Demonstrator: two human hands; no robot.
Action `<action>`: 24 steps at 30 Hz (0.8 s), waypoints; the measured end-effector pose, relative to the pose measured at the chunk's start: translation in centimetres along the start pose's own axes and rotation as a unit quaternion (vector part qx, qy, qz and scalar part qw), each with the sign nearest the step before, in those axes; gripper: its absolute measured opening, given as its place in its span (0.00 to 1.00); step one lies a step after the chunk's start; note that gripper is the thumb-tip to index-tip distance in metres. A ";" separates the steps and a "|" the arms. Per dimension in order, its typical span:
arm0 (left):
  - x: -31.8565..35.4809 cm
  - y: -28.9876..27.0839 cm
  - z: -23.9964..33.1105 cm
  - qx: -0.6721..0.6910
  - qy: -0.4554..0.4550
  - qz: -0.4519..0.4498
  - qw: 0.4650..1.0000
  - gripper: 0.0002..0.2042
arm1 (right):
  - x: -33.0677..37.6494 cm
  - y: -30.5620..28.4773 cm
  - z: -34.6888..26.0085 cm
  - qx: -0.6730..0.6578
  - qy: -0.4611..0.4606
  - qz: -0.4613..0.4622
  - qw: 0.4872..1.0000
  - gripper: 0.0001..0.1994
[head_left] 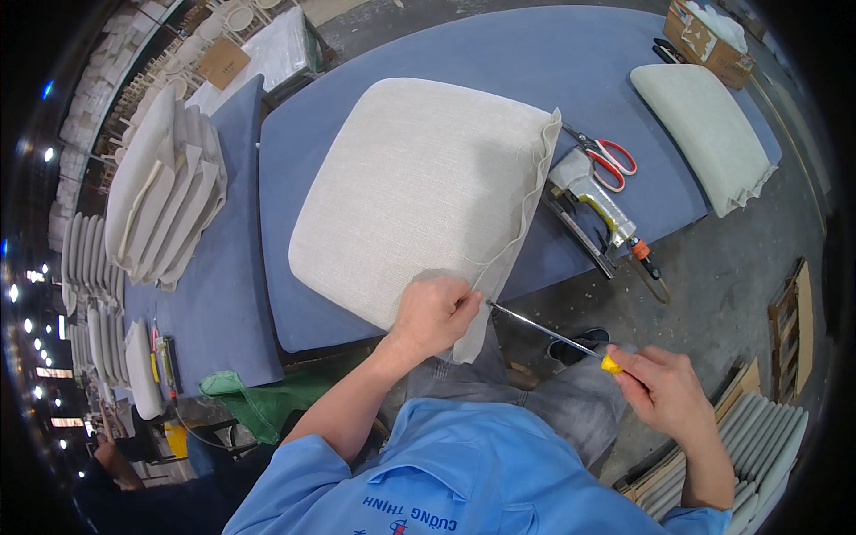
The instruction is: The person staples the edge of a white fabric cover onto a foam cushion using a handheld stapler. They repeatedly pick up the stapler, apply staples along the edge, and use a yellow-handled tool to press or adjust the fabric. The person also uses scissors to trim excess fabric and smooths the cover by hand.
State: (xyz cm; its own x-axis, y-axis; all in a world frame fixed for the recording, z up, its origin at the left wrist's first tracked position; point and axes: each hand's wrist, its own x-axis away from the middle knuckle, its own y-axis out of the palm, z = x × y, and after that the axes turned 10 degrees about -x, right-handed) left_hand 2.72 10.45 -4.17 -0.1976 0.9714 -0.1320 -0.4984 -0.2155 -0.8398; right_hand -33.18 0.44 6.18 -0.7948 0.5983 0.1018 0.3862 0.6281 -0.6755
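The pale linen-covered seat cushion (419, 192) lies on the blue padded workbench (499, 62) in front of you, loose fabric hanging off its near right corner. Your left hand (434, 314) is pinched shut on that fabric flap at the corner. Your right hand (670, 390) is closed around a yellow-handled screwdriver (548, 333), its tip touching the pinched cloth. Just beside the cushion's right edge lie a pneumatic staple gun (593, 201) and red-handled scissors (606, 156).
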 end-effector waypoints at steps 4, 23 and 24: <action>0.0 -0.1 0.1 0.004 0.000 -0.008 1.000 0.16 | -0.9 -1.3 -2.9 0.095 -0.013 -0.021 0.995 0.19; -0.2 -0.2 0.0 0.008 -0.003 -0.013 1.000 0.16 | -0.9 -1.2 -2.0 0.044 -0.014 0.000 0.999 0.19; -0.2 -0.2 0.0 0.009 -0.002 -0.013 1.000 0.16 | -1.0 -1.4 -2.3 0.050 -0.014 -0.004 0.999 0.19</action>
State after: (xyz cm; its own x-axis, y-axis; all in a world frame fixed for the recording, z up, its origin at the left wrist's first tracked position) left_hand 2.85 10.25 -3.96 -0.1879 0.9762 -0.1081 -0.5193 -0.1922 -0.8327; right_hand -31.86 0.10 8.65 -0.8108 0.5785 0.0888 0.3323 0.5799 -0.7438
